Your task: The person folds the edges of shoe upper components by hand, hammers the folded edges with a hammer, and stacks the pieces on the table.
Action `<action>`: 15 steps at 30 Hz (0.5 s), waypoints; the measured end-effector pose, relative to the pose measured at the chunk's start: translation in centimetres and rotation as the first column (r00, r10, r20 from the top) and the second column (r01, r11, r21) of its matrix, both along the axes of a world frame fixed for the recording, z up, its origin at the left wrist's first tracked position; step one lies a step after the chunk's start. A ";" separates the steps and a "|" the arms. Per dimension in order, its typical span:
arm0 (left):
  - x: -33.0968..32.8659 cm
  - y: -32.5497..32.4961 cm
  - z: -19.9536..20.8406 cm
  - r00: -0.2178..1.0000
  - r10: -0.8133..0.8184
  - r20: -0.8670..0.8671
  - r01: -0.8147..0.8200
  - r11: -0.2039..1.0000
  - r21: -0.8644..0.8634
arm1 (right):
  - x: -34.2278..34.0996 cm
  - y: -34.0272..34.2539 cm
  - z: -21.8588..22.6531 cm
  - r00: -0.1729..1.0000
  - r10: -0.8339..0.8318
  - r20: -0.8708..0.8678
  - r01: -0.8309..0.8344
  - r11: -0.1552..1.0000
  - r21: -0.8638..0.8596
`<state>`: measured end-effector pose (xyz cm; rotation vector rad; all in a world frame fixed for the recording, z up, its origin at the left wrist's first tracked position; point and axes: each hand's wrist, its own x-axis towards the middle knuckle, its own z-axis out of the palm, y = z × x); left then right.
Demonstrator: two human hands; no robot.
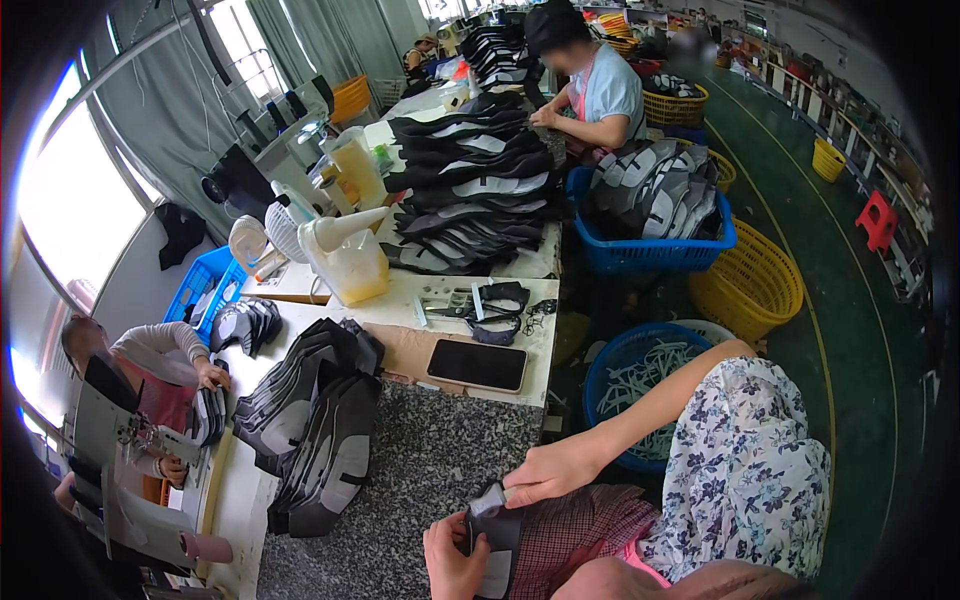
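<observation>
pinching: left grip [455,556], closed on black-and-grey flat fabric-like piece [500,560]
right grip [545,473]: wrapped round grey block-headed tool [488,501]
piece: by speckled stone tabletop [420,460] edge, right of left grip, long axis toward wearer

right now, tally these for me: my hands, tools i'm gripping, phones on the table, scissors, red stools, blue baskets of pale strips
Hands: 2 (left hand, right hand)
Gripped tool: 1
Phone: 1
Scissors: 1
Red stool: 1
Blue basket of pale strips: 1
Total: 7
</observation>
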<state>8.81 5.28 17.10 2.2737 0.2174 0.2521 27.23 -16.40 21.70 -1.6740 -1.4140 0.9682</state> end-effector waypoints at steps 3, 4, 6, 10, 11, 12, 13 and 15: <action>-0.3 -0.1 0.1 1.000 -0.023 -0.009 0.023 0.998 0.057 | -1.0 -0.1 -0.1 1.000 0.007 -0.015 -0.008 0.999 -0.049; -0.6 -0.2 0.3 1.000 -0.011 -0.019 0.011 1.000 0.014 | -1.3 0.0 -0.2 1.000 0.003 -0.029 -0.005 0.998 -0.060; -0.8 -0.1 0.8 0.998 0.027 -0.050 -0.029 0.999 -0.030 | -1.4 0.4 -0.8 0.998 0.026 -0.063 -0.030 0.997 -0.071; 0.2 0.5 1.8 0.996 0.003 -0.088 0.000 0.999 0.044 | -1.5 0.3 -1.3 1.000 0.022 0.000 -0.022 0.999 -0.041; 0.9 0.8 1.8 0.998 -0.031 -0.049 0.035 0.996 0.086 | -1.5 0.1 -1.2 1.000 0.014 0.010 -0.012 0.993 -0.115; 1.5 1.0 2.1 0.998 -0.056 -0.024 0.058 0.994 0.091 | -1.6 -0.1 -0.7 0.999 -0.047 0.008 0.048 0.986 -0.160; 1.9 0.9 2.1 0.999 -0.043 -0.002 0.043 0.997 0.058 | -1.5 -0.5 -0.1 0.996 -0.094 -0.008 0.088 0.959 -0.271; 2.2 1.1 1.9 1.000 -0.005 0.026 0.003 0.999 0.042 | -1.3 -0.1 0.9 0.991 -0.133 -0.020 0.124 0.962 -0.242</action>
